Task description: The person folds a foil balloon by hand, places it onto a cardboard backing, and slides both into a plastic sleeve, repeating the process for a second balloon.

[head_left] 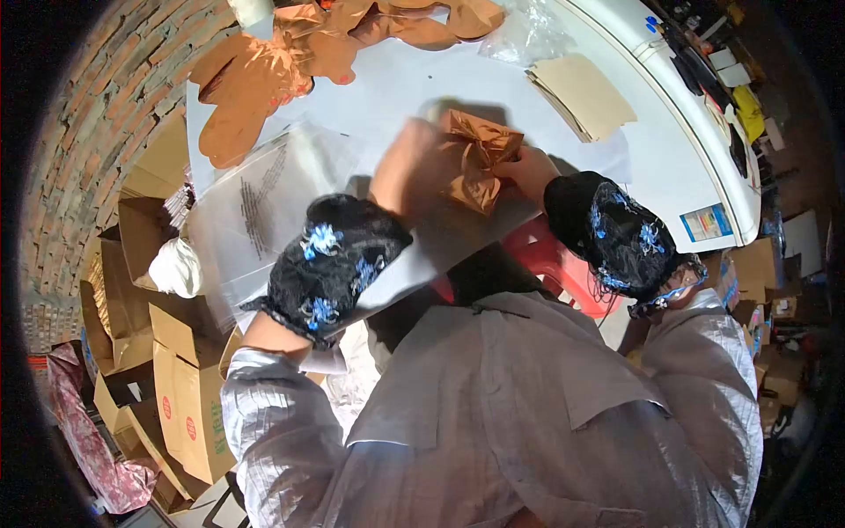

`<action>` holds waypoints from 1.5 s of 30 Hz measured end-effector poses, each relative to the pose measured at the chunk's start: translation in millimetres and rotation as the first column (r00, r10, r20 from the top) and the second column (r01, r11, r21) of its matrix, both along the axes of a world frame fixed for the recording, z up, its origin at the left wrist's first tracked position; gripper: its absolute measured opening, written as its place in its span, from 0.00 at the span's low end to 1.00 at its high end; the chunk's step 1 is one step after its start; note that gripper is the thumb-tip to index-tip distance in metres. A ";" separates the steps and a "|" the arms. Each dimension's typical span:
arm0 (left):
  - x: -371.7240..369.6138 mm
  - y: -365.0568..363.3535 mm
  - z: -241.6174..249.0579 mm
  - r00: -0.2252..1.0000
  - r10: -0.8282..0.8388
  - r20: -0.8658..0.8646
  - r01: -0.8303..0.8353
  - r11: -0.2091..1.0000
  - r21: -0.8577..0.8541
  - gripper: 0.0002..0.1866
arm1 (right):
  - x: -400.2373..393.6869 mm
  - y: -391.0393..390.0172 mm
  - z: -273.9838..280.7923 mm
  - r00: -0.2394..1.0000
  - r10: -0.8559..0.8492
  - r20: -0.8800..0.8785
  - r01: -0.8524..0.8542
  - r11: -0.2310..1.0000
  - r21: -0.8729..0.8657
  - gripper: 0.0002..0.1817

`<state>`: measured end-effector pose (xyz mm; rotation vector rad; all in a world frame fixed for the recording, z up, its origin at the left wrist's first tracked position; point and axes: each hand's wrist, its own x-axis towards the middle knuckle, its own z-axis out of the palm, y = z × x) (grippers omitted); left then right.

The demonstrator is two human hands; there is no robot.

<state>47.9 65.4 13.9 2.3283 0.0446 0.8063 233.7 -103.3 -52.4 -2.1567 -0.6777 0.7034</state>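
Observation:
A crumpled, shiny copper-coloured foil piece (pixel 482 158) is held just above the white table, near its front edge. My right hand (pixel 533 174) has its fingers closed on the foil's right side. On the other side, my left hand (pixel 410 163) is at the foil, but motion smears its fingers and their grip cannot be made out. Black sleeve covers with blue flowers are on both forearms. More copper-coloured foil pieces (pixel 238 97) lie in a flat, overlapping pile at the table's far left.
Clear plastic bags (pixel 264 194) lie at the table's left, with beige card sheets (pixel 583 97) at its right. Another clear bag (pixel 528 33) is at the back. Cardboard boxes (pixel 189 396) stand below left, by a brick wall (pixel 79 150). A red stool (pixel 550 264) shows under the front edge.

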 end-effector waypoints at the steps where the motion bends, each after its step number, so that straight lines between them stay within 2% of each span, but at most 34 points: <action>1: 6.9 6.3 5.9 0.999 -0.006 -0.043 0.005 1.000 -0.017 0.12 | 1.4 7.1 10.2 1.000 -0.013 -0.003 0.013 1.000 0.001 0.15; 2: 15.9 14.9 12.9 0.996 -0.012 -0.087 0.009 0.999 -0.035 0.11 | 6.0 16.0 21.9 1.000 -0.007 -0.005 0.007 1.000 -0.001 0.16; 5: 49.5 47.0 34.7 0.997 0.045 -0.064 -0.048 0.998 -0.038 0.11 | 33.4 49.7 56.6 1.000 0.015 -0.020 -0.015 1.000 -0.003 0.17; 10: 91.1 93.1 60.7 0.999 -0.017 0.036 0.023 0.986 -0.168 0.13 | 76.6 92.2 81.8 0.999 0.018 -0.027 -0.016 0.996 0.086 0.14; 12: 87.7 92.0 59.0 0.997 -0.037 -0.061 0.022 0.971 -0.239 0.14 | 76.9 91.4 79.1 0.999 0.026 -0.042 -0.021 0.993 0.115 0.15; 13: 76.7 80.0 61.8 0.985 -0.043 -0.168 -0.004 0.963 -0.270 0.15 | 68.4 83.4 73.6 0.998 0.034 -0.056 -0.027 0.992 0.124 0.16; 15: 36.7 20.9 26.2 0.980 0.074 -0.182 -0.071 0.997 0.024 0.17 | 42.8 38.8 28.8 0.995 -0.009 -0.104 0.011 1.000 0.016 0.14; 16: 5.2 -36.4 -24.7 0.985 0.164 -0.056 -0.136 0.931 0.339 0.17 | 29.3 18.1 6.0 0.995 -0.005 -0.101 0.003 1.000 -0.012 0.14; 17: -10.2 -72.2 -58.4 0.961 0.238 0.138 -0.272 0.745 0.609 0.18 | 14.6 -3.4 -17.4 0.995 0.000 -0.098 -0.004 0.999 -0.040 0.13; 21: -11.9 -74.2 -54.4 0.970 0.243 0.027 -0.208 0.760 0.615 0.19 | 23.4 0.0 -30.2 0.995 0.013 -0.104 -0.021 0.997 -0.077 0.11; 26: -9.8 -75.3 -52.8 0.967 0.234 -0.097 -0.142 0.818 0.558 0.19 | 23.2 -0.6 -35.5 0.980 0.000 -0.200 -0.010 0.999 -0.050 0.11; 29: -7.2 -71.1 -65.8 0.986 0.166 -0.031 -0.128 0.855 0.503 0.18 | 19.7 -1.9 -28.9 0.958 0.001 -0.285 -0.005 1.000 -0.016 0.12; 32: -9.3 -70.1 -58.6 0.977 0.213 0.035 -0.201 0.840 0.504 0.18 | 5.7 -4.4 -4.2 0.916 -0.027 -0.400 0.036 0.999 0.013 0.12; 35: -14.5 -71.4 -46.7 0.980 0.196 -0.013 -0.179 0.918 0.354 0.23 | 0.0 -7.2 4.0 0.871 -0.056 -0.488 0.089 0.995 0.044 0.12; 38: -13.8 -75.2 -45.5 0.971 0.235 -0.049 -0.200 0.904 0.378 0.22 | -3.9 -6.6 7.6 0.863 -0.073 -0.500 0.091 0.996 0.010 0.13; 41: -8.3 -79.4 -48.3 0.955 0.289 -0.072 -0.215 0.835 0.507 0.22 | -7.8 -8.1 16.9 0.815 -0.062 -0.576 0.117 0.991 0.059 0.13; 45: -6.9 -80.8 -56.2 0.942 0.327 -0.072 -0.223 0.773 0.594 0.22 | -13.0 -8.2 21.8 0.764 -0.052 -0.643 0.165 0.979 0.117 0.11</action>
